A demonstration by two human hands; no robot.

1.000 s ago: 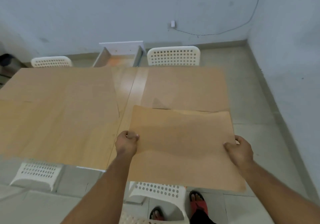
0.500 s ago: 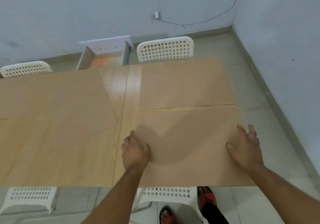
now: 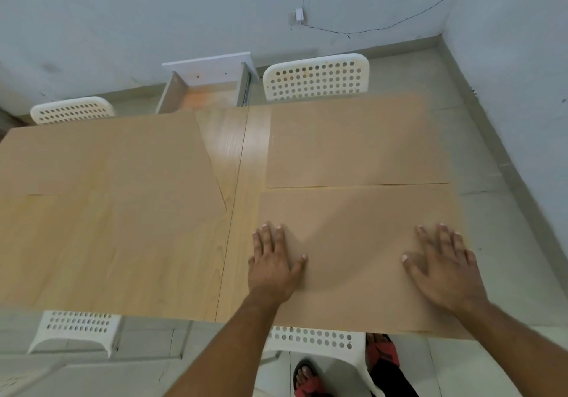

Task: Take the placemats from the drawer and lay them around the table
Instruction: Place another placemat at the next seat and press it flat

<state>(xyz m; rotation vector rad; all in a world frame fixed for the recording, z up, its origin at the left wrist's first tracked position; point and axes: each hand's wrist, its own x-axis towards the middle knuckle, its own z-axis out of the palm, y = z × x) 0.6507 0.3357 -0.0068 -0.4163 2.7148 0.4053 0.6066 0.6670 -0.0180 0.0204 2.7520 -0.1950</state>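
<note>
A tan placemat (image 3: pixel 353 243) lies flat on the near right part of the light wooden table (image 3: pixel 233 163). My left hand (image 3: pixel 273 261) presses flat on its left edge, fingers straight. On its right side my right hand (image 3: pixel 442 267) lies flat too, fingers spread. A second placemat (image 3: pixel 353 144) covers the far right of the table, touching the near one. Another placemat (image 3: pixel 107 156) lies on the far left, a corner pointing toward the table's middle seam. Beyond the far edge stands the open white drawer (image 3: pixel 209 89).
White perforated chairs stand at the far right (image 3: pixel 316 76), far left (image 3: pixel 72 109), near left (image 3: pixel 76 329) and under my arms (image 3: pixel 313 341). A grey wall with a cable runs along the back and right. My feet in red sandals (image 3: pixel 310 378) show below.
I lowered the placemat from the air onto the near right of the table, let go of its edges, and both hands now press flat on it.
</note>
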